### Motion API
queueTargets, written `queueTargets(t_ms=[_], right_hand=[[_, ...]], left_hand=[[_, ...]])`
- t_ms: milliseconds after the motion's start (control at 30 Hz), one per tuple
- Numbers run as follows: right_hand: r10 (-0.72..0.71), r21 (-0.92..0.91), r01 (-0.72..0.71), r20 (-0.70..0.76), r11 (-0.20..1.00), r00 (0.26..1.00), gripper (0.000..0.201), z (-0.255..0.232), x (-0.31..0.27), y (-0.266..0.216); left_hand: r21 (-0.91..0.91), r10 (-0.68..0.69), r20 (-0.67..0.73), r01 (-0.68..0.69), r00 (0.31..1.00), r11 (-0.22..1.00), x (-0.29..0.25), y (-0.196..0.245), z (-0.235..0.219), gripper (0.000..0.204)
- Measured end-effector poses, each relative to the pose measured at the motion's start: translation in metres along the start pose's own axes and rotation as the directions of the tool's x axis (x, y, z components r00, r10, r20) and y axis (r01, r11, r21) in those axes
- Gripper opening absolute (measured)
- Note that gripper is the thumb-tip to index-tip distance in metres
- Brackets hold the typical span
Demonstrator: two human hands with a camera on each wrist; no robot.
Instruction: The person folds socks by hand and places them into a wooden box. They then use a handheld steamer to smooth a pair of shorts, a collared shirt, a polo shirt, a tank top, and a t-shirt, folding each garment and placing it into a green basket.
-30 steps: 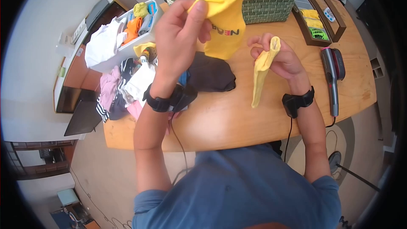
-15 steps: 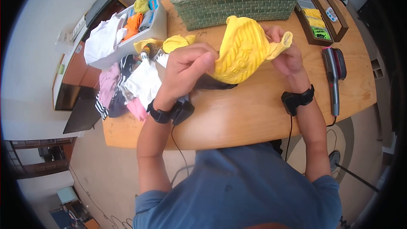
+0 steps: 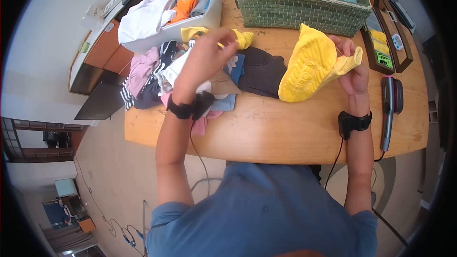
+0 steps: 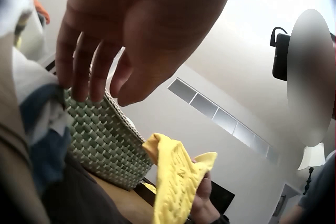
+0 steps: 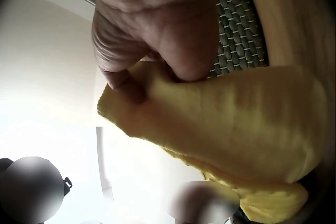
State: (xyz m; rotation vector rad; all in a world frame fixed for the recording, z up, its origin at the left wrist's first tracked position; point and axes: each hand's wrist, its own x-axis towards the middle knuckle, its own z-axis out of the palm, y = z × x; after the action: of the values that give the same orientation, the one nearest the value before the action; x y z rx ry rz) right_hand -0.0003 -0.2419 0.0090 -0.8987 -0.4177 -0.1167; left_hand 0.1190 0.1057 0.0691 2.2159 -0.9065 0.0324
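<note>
My right hand (image 3: 354, 69) pinches the cuff of a yellow sock (image 3: 307, 69), whose ribbed sole with raised lettering faces up in the head view. In the right wrist view the thumb and fingers grip the fabric near its opening, and the sock (image 5: 236, 124) spreads away to the right. My left hand (image 3: 207, 59) hovers over the clothes pile with nothing in it. Its fingers (image 4: 97, 71) hang loosely in the left wrist view. Just beyond that hand lies another yellow sock (image 3: 245, 39), partly hidden by it.
A white bin (image 3: 216, 11) of folded clothes stands at the back left, with the mixed clothes pile (image 3: 143, 66) before it. Dark folded cloth (image 3: 262, 71) lies mid-table. Behind is a green woven basket (image 3: 295, 11). A compartmented box (image 3: 376, 64) and a corded hair brush (image 3: 388, 114) sit right.
My left hand has come away from the yellow sock and moved left over the clothes. The right hand keeps its hold on the cuff, the sole now spread open. The head view has shifted.
</note>
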Motion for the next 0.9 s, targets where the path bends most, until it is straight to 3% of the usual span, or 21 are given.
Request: queueTargets(t_ms=[33,133,233,333,400,433,533,600,700,733,833,867,900], right_hand=[[-0.001,0.002,0.001,-0.002,1.000,1.000,0.018,0.000,0.000,0.001],[0.000,0.009,0.000,-0.003,1.000,1.000,0.017,0.000,0.000,0.002],[0.004,0.013,-0.004,-0.003,1.000,1.000,0.016,0.001,0.002,0.001],[0.010,-0.036,-0.010,-0.001,0.999,1.000,0.015,0.003,0.004,-0.002],[0.038,-0.120,-0.035,0.023,0.992,0.999,0.019,0.004,0.007,-0.006],[0.060,-0.271,-0.047,0.039,0.961,0.997,0.022,0.006,0.010,-0.010],[0.106,-0.648,-0.029,0.080,0.761,0.991,0.038,0.018,0.019,-0.027],[0.105,-0.676,-0.107,-0.043,0.729,0.993,0.039,0.029,0.028,-0.033],[0.053,-0.709,-0.138,-0.140,0.692,0.989,0.041,0.043,0.041,-0.030],[0.027,-0.721,-0.134,-0.158,0.680,0.987,0.042,0.048,0.046,-0.029],[-0.052,-0.873,0.065,0.046,0.483,0.998,0.040,0.074,0.049,-0.023],[-0.104,-0.879,0.132,0.094,0.458,0.990,0.034,0.081,0.049,-0.016],[-0.040,-0.843,0.069,0.056,0.533,0.998,0.031,0.079,0.048,-0.017]], left_hand=[[0.071,0.028,-0.061,-0.024,0.998,0.997,0.005,-0.008,-0.005,0.022],[0.258,0.114,-0.058,-0.096,0.992,0.962,0.021,-0.037,-0.008,0.024],[0.422,0.068,0.036,-0.077,0.997,0.903,0.030,-0.059,0.006,0.024],[0.277,-0.197,0.173,0.144,0.965,0.950,0.038,-0.045,-0.003,0.024],[0.146,-0.045,0.079,0.033,0.996,0.989,0.042,-0.045,-0.010,0.023],[0.083,0.029,0.026,-0.031,0.999,0.996,0.043,-0.043,-0.014,0.022],[-0.225,0.002,-0.092,-0.022,0.996,0.974,0.048,-0.027,-0.029,0.020],[-0.419,0.035,-0.106,-0.077,0.994,0.905,0.050,-0.013,-0.036,0.018],[-0.813,-0.009,0.042,0.039,0.999,0.581,0.047,0.029,-0.032,0.018],[-0.841,0.011,0.062,0.046,0.998,0.539,0.047,0.036,-0.028,0.019],[-0.914,0.043,0.115,0.089,0.992,0.396,0.047,0.059,-0.008,0.020],[-0.922,0.055,0.121,0.092,0.991,0.377,0.048,0.064,-0.001,0.020],[-0.916,0.069,0.128,0.091,0.989,0.390,0.050,0.066,0.003,0.020]])
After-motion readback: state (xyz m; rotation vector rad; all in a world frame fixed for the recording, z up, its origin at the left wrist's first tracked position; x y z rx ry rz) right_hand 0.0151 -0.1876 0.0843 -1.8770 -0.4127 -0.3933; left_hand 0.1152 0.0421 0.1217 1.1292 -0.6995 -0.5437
